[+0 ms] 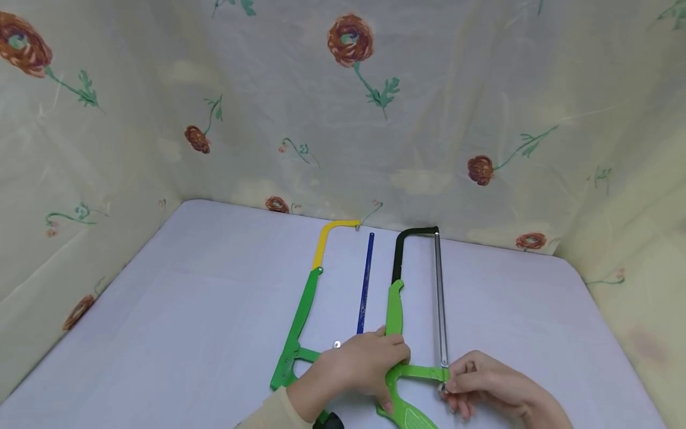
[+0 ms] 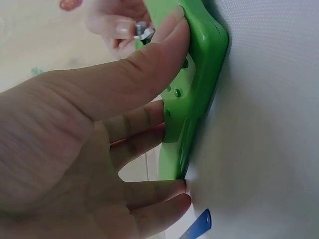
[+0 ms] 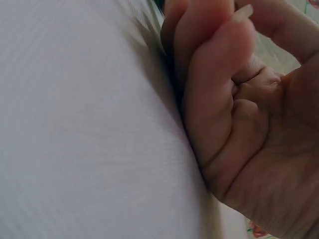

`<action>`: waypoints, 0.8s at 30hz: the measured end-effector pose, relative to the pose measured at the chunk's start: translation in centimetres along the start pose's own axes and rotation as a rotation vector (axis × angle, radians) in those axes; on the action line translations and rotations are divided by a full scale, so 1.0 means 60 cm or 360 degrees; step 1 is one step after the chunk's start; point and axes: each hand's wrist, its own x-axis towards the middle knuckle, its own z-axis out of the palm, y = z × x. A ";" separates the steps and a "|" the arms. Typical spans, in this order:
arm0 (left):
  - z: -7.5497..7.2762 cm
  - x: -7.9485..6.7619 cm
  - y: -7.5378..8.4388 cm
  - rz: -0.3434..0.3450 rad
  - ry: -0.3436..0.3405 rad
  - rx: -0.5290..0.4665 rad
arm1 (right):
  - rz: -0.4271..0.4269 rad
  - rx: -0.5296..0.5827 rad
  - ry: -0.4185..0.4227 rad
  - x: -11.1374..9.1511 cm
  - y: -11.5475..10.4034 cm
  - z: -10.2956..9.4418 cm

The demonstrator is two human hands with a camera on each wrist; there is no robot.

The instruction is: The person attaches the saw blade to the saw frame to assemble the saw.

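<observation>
Gripping lime hacksaw point(image 1: 395, 311) with left hand point(image 1: 370, 362), pinching its nut point(image 1: 442, 388) with right hand point(image 1: 490, 381), hands curled, right table edge point(image 1: 616, 351) well apart

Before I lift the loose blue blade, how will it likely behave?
The blue blade looks light for its length, being a thin, narrow strip. Being so slender, it may bend slightly if lifted by one end. Lying flat on the pale tabletop beside the light green saw, it would probably slide rather than roll.

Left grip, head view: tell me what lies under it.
The light-green saw frame runs beneath the left grip, showing above and below. Covered there: that stretch of frame and the near end of the blue blade.
</observation>
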 end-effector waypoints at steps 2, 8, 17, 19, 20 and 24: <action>-0.001 -0.001 -0.001 -0.0011 -0.0002 0.0008 | 0.0044 -0.0080 0.0028 0.002 -0.007 0.000; 0.006 0.001 -0.004 -0.0011 -0.0036 -0.0062 | 0.0213 -0.0425 0.0183 0.002 -0.017 0.010; 0.008 0.000 0.000 -0.0002 -0.0003 -0.0043 | 0.0269 -0.0714 0.0309 0.002 -0.027 0.020; 0.006 0.001 -0.001 0.0000 0.0001 -0.0039 | 0.0263 -0.0728 0.0294 0.003 -0.031 0.019; 0.005 0.001 -0.002 0.0004 0.0000 -0.0041 | 0.0264 -0.0728 0.0284 0.004 -0.032 0.019; 0.002 0.000 -0.008 0.0032 -0.0018 -0.0065 | 0.0274 -0.0688 0.0242 0.007 -0.035 0.017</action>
